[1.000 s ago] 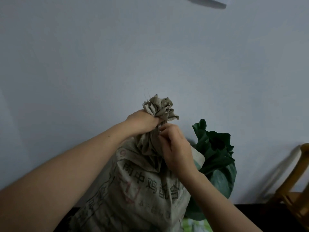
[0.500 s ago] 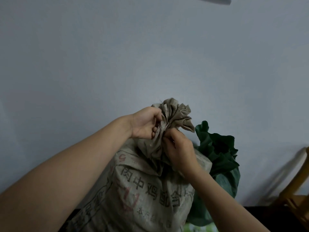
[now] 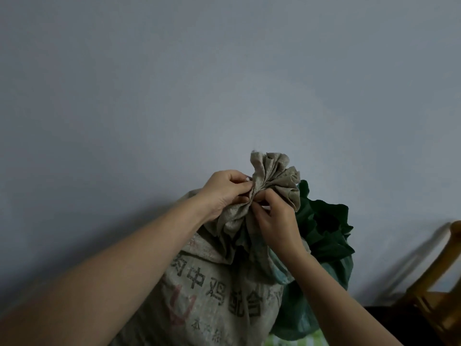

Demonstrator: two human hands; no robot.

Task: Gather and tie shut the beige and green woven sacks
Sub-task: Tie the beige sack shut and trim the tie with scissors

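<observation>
A beige woven sack (image 3: 219, 293) with dark printed characters stands upright in front of me, its mouth bunched into a ruffled neck. My left hand (image 3: 224, 191) pinches the gathered neck from the left. My right hand (image 3: 274, 221) grips the same neck from the right, just below the fanned-out top. Any string between the fingers is too small to tell. Behind and to the right stands a green woven sack (image 3: 324, 236), its top loosely crumpled and open.
A plain pale wall (image 3: 199, 83) fills the background right behind the sacks. A yellow wooden chair (image 3: 439, 295) stands at the right edge. Dark floor (image 3: 389, 320) shows beneath it.
The bunched top of the beige sack has fanned out wider and leaned right. Both hands have shifted their hold around the neck, and my view has tilted slightly.
</observation>
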